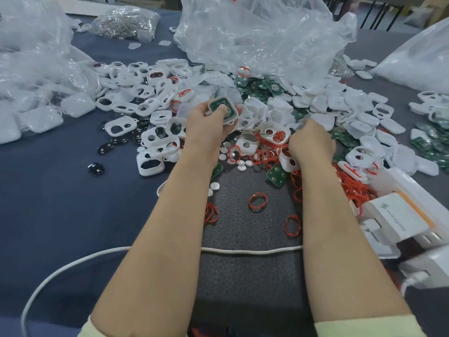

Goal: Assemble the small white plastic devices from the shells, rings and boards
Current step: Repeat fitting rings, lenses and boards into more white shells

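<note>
My left hand (209, 125) grips a white shell with a green board (222, 108) seated in it, thumb pressing on the board. My right hand (312, 142) reaches with curled fingers into the parts pile beside a white shell with red rings (275, 135); what its fingertips hold is hidden. White shells with cut-outs (150, 105) lie heaped at the left. Green boards (255, 87) lie behind, and one green board (278, 176) lies close by. Red rings (258, 201) lie on the dark mat (243, 229).
Clear plastic bags (255, 37) stand behind the pile, more bags at the left (29, 57) and right. A bag of metal rings (124, 21) sits far back. White boxes (398, 215) lie at the right. A white cable (250, 251) crosses the mat. Black lenses (96, 168) lie on the blue cloth.
</note>
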